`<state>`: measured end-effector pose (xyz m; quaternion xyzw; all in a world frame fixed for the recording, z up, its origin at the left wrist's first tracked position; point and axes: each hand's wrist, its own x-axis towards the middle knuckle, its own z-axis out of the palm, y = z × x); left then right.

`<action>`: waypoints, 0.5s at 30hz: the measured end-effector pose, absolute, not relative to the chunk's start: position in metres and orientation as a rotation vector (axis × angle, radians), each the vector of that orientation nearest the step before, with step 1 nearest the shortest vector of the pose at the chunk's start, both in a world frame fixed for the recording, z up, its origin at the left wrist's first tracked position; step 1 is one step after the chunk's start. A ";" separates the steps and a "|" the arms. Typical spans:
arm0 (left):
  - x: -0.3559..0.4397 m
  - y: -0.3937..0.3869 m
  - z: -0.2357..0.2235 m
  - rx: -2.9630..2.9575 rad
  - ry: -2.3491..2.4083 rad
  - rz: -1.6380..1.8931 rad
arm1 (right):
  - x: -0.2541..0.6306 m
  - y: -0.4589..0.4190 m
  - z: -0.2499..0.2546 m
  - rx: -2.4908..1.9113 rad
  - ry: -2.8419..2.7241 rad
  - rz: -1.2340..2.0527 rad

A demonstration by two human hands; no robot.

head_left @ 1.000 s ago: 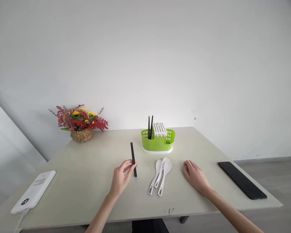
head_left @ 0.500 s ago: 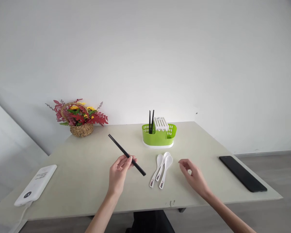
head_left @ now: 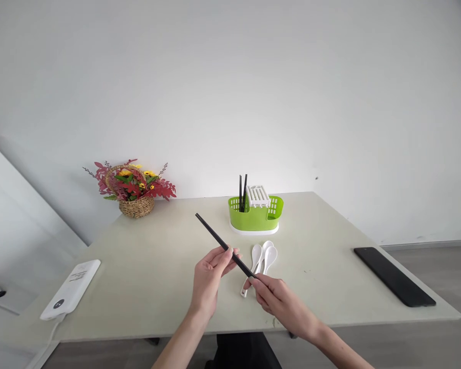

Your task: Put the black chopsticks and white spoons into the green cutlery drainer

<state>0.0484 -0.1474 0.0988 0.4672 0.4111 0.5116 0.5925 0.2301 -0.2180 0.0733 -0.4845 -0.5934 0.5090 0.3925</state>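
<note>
A pair of black chopsticks [head_left: 212, 233] slants above the table, thin tips up to the left. My left hand [head_left: 211, 277] pinches the pair around its middle. At the thick lower end, my right hand [head_left: 278, 300] has its thumb and fingers closed on the same chopsticks. Behind and partly under my right hand lie three white spoons [head_left: 270, 256], bowls pointing away and handles mostly covered. Farther back stands a green basket [head_left: 249, 221] with a white base and a white slotted piece [head_left: 258, 196] on top. More black chopsticks [head_left: 243, 192] stand upright in its left compartment.
A wicker basket of artificial flowers [head_left: 137, 206] stands at the back left. A white power bank [head_left: 71, 289] with a cable lies on the left, and a black phone [head_left: 394, 277] on the right of the table [head_left: 149, 287]. The wall [head_left: 230, 102] rises behind.
My right hand has moved left and closed on the thick end of the chopsticks; earlier it held nothing. My left hand, still gripping them, has shifted right. The view has turned slightly left.
</note>
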 end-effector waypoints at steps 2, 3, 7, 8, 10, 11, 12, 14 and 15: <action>0.042 -0.142 0.102 1.093 0.992 1.204 | 0.233 -0.222 0.070 -1.209 -1.504 1.292; 0.040 -0.139 0.105 1.081 1.006 1.214 | 0.235 -0.224 0.069 -1.205 -1.512 1.286; 0.032 -0.134 0.116 1.045 1.023 1.220 | 0.242 -0.231 0.067 -1.195 -1.547 1.285; 0.032 -0.134 0.118 1.052 1.025 1.214 | 0.244 -0.232 0.068 -1.194 -1.548 1.290; 0.033 -0.134 0.120 1.082 1.028 1.206 | 0.246 -0.233 0.069 -1.197 -1.539 1.301; 0.035 -0.134 0.120 1.102 1.027 1.203 | 0.247 -0.234 0.069 -1.198 -1.530 1.308; 0.037 -0.133 0.121 1.124 1.024 1.203 | 0.247 -0.234 0.070 -1.193 -1.521 1.315; 0.040 -0.129 0.125 1.167 1.013 1.227 | 0.249 -0.234 0.069 -1.167 -1.511 1.317; 0.041 -0.125 0.129 1.184 1.007 1.253 | 0.250 -0.233 0.068 -1.151 -1.510 1.310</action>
